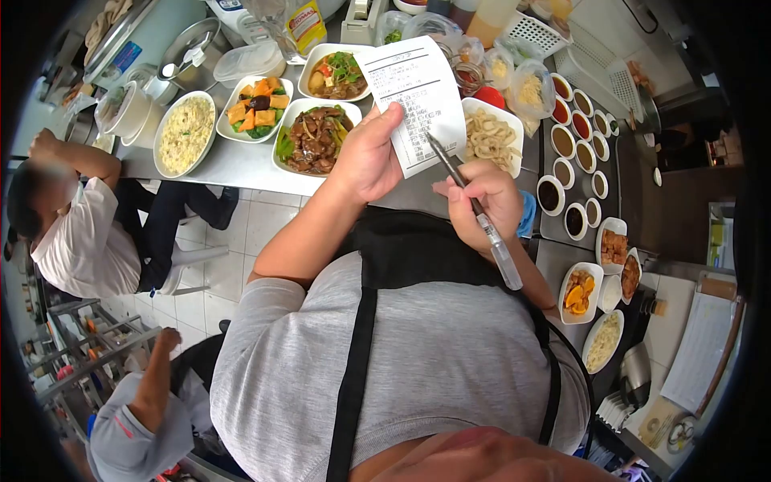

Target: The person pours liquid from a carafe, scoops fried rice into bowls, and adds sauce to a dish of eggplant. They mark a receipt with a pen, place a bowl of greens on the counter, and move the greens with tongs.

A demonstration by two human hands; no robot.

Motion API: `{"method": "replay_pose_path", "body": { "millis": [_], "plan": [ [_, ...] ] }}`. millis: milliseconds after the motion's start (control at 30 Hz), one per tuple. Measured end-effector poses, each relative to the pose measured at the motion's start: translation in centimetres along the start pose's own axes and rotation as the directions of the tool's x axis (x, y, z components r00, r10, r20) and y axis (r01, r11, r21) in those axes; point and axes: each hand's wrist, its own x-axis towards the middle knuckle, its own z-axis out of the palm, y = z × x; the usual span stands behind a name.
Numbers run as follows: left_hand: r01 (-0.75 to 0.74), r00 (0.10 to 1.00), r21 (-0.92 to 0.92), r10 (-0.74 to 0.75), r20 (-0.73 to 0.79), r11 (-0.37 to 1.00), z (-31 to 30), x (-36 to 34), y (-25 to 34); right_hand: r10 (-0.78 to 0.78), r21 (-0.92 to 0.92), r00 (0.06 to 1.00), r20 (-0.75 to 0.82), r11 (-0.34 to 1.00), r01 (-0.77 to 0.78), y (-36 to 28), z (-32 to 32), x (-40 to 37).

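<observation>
My left hand [371,157] pinches a printed paper receipt [416,80] between thumb and fingers, holding it up over the counter. In my right hand [491,199] is a pen [503,261], its tip right at the lower printed lines of the receipt. Just left of the receipt sit a dish of brown sliced meat on greens [312,138] and a bowl of vegetables topped with herbs [337,76]. Partly hidden behind the receipt, a white dish of pale fried strips [491,136] stands near my right hand.
A plate of fried rice [185,135] and a dish of orange cubes with greens [254,108] stand at left. Several sauce cups [581,124] line the right counter, with more filled dishes [578,293] nearer me. One person [88,233] sits at left; another [144,426] is below.
</observation>
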Motion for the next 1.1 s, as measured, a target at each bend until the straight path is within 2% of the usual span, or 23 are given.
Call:
{"method": "replay_pose_path", "body": {
  "millis": [133,233,333,400,433,533,567,600,633,667,700,800,900,1033,1067,1100],
  "plan": [
    [-0.013,1.0,-0.032,0.013,0.003,0.999,0.2,0.0,0.0,-0.008,-0.044,0.999,0.049,0.999,0.011,0.3,0.1,-0.2],
    [-0.022,1.0,0.041,0.022,-0.015,0.999,0.4,0.0,0.0,-0.027,-0.076,0.996,0.089,0.997,0.034,0.2,0.1,0.2],
    [-0.005,1.0,0.001,0.005,-0.015,1.0,0.3,0.1,-0.2,-0.039,-0.108,0.993,0.108,0.993,0.05,0.0,0.2,0.5],
    [-0.055,0.996,0.063,0.059,-0.07,0.997,0.3,0.0,-0.1,-0.023,-0.148,0.995,0.095,0.988,0.037,0.0,0.2,0.5],
    [-0.055,0.995,0.091,0.062,-0.079,0.994,0.4,0.1,-0.3,-0.088,-0.159,0.991,0.1,0.982,0.103,0.4,0.4,0.6],
    [0.031,0.972,0.093,-0.009,-0.234,0.995,-1.0,-0.4,-0.6,-0.197,-0.229,0.973,0.124,0.948,0.221,0.3,0.0,0.5],
    [0.036,0.989,0.135,-0.016,-0.146,0.99,-1.1,-0.4,-0.4,-0.229,-0.146,0.972,0.059,0.961,0.235,0.8,0.2,0.3],
    [0.136,0.989,0.053,-0.133,-0.06,0.989,-0.8,-0.1,0.0,-0.158,-0.173,0.985,0.066,0.971,0.168,0.4,-0.1,0.3],
    [0.13,0.987,0.08,-0.121,-0.104,0.988,-2.0,0.5,-0.1,-0.23,-0.283,0.973,-0.015,0.934,0.216,0.3,-0.3,0.4],
    [0.159,0.987,0.081,-0.157,-0.034,0.984,-2.3,0.9,0.0,-0.199,-0.34,0.977,-0.074,0.926,0.162,0.1,-0.3,0.2],
    [0.167,0.985,0.08,-0.17,0.024,0.983,-2.4,0.9,0.3,-0.179,-0.297,0.978,-0.107,0.945,0.141,-0.1,0.2,0.1],
    [0.114,0.991,0.297,-0.087,-0.103,0.948,-1.2,2.0,-0.4,-0.136,-0.383,0.981,-0.141,0.921,0.072,-0.1,-0.5,-0.5],
    [0.123,0.988,0.372,-0.077,-0.136,0.92,-0.2,2.8,-1.2,-0.141,-0.382,0.966,-0.216,0.923,0.049,-0.2,-0.8,-1.0],
    [0.138,0.99,0.4,-0.115,-0.08,0.906,1.3,3.3,-2.7,-0.143,-0.38,0.96,-0.239,0.924,0.043,-0.9,-1.9,-1.6],
    [0.292,0.956,0.339,-0.27,-0.111,0.895,-0.4,3.8,-2.1,-0.154,-0.359,0.963,-0.22,0.931,0.067,-1.0,-2.5,-1.7],
    [0.326,0.942,0.364,-0.267,-0.204,0.873,0.6,3.5,-2.6,-0.177,-0.318,0.966,-0.188,0.942,0.111,-1.0,-2.8,-1.6]
  ]
}}
